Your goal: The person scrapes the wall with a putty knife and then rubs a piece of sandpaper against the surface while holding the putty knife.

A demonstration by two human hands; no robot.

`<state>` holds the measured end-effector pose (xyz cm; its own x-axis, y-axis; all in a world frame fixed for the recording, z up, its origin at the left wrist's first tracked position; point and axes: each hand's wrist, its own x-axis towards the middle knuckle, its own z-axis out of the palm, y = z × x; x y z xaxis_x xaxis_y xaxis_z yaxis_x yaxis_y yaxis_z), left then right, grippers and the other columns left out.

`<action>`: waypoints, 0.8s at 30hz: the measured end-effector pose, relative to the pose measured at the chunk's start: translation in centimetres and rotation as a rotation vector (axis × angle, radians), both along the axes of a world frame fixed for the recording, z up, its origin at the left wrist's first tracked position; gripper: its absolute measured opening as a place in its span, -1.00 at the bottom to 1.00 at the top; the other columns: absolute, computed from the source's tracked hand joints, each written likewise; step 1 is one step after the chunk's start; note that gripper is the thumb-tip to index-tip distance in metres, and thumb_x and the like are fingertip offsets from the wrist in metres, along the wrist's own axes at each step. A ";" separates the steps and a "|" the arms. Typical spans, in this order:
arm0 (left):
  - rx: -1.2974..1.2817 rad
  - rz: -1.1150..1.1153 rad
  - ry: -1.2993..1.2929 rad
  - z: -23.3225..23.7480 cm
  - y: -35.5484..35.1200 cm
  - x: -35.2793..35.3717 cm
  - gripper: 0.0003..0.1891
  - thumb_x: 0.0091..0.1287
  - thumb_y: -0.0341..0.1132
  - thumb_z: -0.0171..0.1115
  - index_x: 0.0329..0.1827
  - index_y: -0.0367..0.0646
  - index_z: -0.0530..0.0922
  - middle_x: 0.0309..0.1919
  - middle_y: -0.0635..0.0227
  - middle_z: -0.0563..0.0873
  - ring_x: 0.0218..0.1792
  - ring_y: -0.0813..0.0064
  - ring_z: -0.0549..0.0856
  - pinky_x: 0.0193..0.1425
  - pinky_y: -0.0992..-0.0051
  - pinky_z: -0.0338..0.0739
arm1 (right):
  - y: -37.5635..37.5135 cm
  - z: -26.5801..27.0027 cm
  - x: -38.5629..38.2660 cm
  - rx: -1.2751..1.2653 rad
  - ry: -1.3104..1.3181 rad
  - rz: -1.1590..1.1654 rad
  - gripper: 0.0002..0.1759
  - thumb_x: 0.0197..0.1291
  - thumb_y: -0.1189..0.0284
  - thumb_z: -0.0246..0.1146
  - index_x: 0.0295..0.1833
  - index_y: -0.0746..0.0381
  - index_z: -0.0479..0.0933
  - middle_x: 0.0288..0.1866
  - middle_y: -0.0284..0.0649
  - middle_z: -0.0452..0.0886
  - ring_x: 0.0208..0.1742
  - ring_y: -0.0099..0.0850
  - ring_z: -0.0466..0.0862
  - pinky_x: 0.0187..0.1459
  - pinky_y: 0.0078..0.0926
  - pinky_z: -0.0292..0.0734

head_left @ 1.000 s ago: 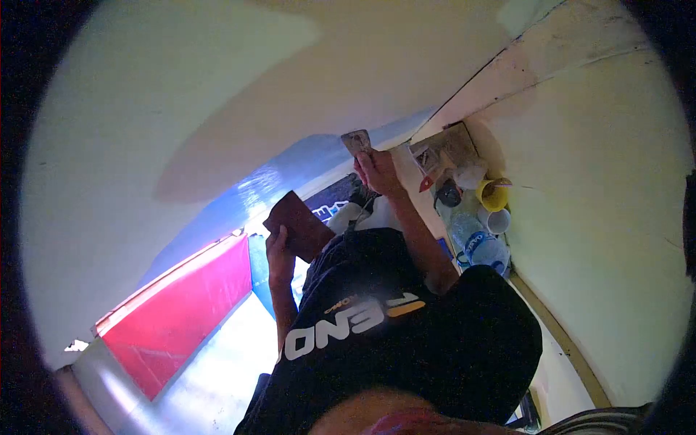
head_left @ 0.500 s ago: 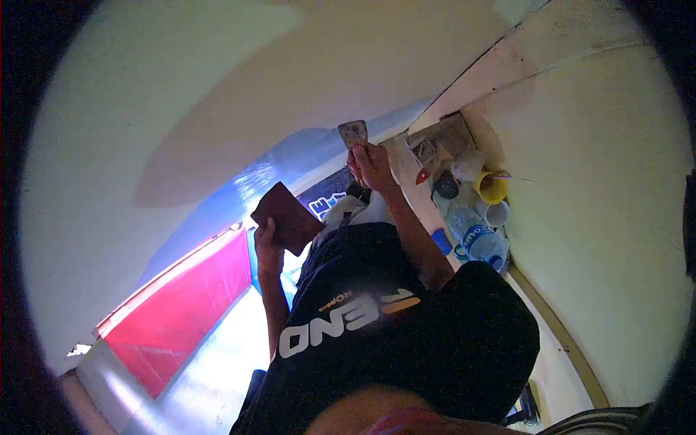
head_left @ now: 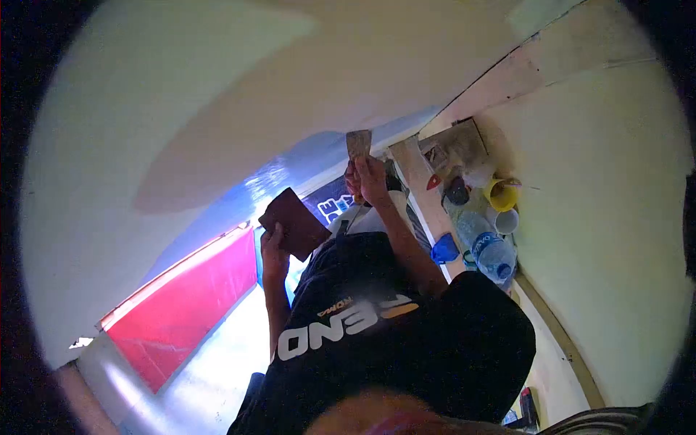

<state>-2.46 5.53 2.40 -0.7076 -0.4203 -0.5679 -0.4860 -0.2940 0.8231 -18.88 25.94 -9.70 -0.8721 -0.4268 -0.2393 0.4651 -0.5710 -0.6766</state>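
Observation:
My left hand (head_left: 274, 246) grips the lower edge of a flat dark red-brown board (head_left: 296, 223), held tilted in front of my black printed shirt (head_left: 377, 326). My right hand (head_left: 370, 180) is raised higher and closed on the handle of a scraper (head_left: 358, 143). Its grey smeared blade points up and lies close to the pale wall (head_left: 217, 87), near where the wall's blue band (head_left: 290, 170) begins. The two hands are apart, the board lower and to the left of the scraper.
A wooden ledge (head_left: 424, 196) on the right carries a clear water bottle (head_left: 487, 250), a yellow cup (head_left: 502, 194), a white cup (head_left: 507, 221), a blue item (head_left: 444, 250) and small clutter. A red panel (head_left: 181, 304) lies lower left.
My right hand has shifted slightly right with the scraper, whose blade now stands more upright. The board stays in my left hand, barely moved. The view has drifted a little.

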 end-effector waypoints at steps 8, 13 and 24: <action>0.007 -0.010 -0.041 0.1 -1.7 0.5 -0.54 0.56 -0.10 0.10 0.20 -0.41 0.49 0.02 0.15 0.71 0.06 0.34 0.70 0.26 0.32 0.52 | -1.0 0.8 -0.2 -0.085 0.016 -0.071 -0.51 0.48 0.02 0.13 -0.33 0.23 0.44 -0.60 -0.31 0.42 -0.68 -0.55 0.38 -0.67 -0.54 0.35; 0.035 -0.016 0.017 0.2 -2.3 1.3 -0.54 0.55 -0.10 0.11 0.21 -0.40 0.49 0.04 0.15 0.70 0.06 0.36 0.69 0.23 0.34 0.52 | -0.6 3.0 -0.1 0.007 -0.016 -0.088 -0.49 0.48 0.01 0.12 -0.35 0.23 0.43 -0.63 -0.30 0.42 -0.69 -0.54 0.42 -0.68 -0.54 0.37; -0.117 -0.158 -0.077 -0.6 -2.6 1.6 -0.56 0.56 -0.08 0.09 0.14 -0.37 0.54 -0.03 0.20 0.73 -0.02 0.39 0.71 0.10 0.37 0.57 | -0.9 2.4 0.2 -0.021 -0.039 -0.062 -0.50 0.47 0.00 0.15 -0.36 0.21 0.44 -0.64 -0.33 0.44 -0.73 -0.54 0.41 -0.72 -0.53 0.35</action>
<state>-0.88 2.95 1.83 -0.7262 -0.3742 -0.5767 -0.5812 -0.1137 0.8057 -18.65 24.99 -7.26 -0.8872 -0.3780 -0.2647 0.4541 -0.6133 -0.6462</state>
